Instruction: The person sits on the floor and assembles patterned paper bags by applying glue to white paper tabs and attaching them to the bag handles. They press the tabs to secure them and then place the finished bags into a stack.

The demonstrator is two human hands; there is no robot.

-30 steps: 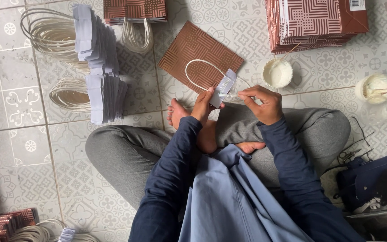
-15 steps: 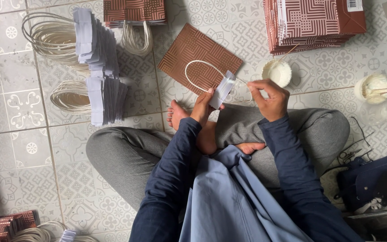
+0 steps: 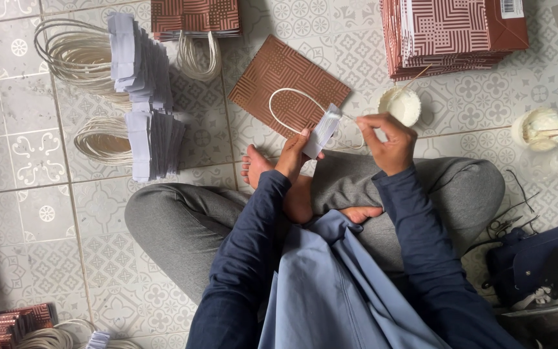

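On the patterned grey tile floor point(image 3: 27, 213), a flat brown patterned paper bag point(image 3: 285, 77) lies just beyond the person's crossed legs. A stack of white paper strips point(image 3: 143, 97) sits to its left, a small white glue cup point(image 3: 400, 105) to its right. The left hand point(image 3: 294, 155) pinches 1 white paper strip with a looped white cord handle point(image 3: 322, 132). The right hand point(image 3: 387, 143) is closed narrowly on a thin stick, its tip near the strip.

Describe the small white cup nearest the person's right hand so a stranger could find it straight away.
Start at the tall stack of brown patterned bags at the top right of the tiled floor. Just below its left corner, beside the right hand, sits the small round white cup. Unlike the similar cup farther right, it stands alone, close to the flat bag.
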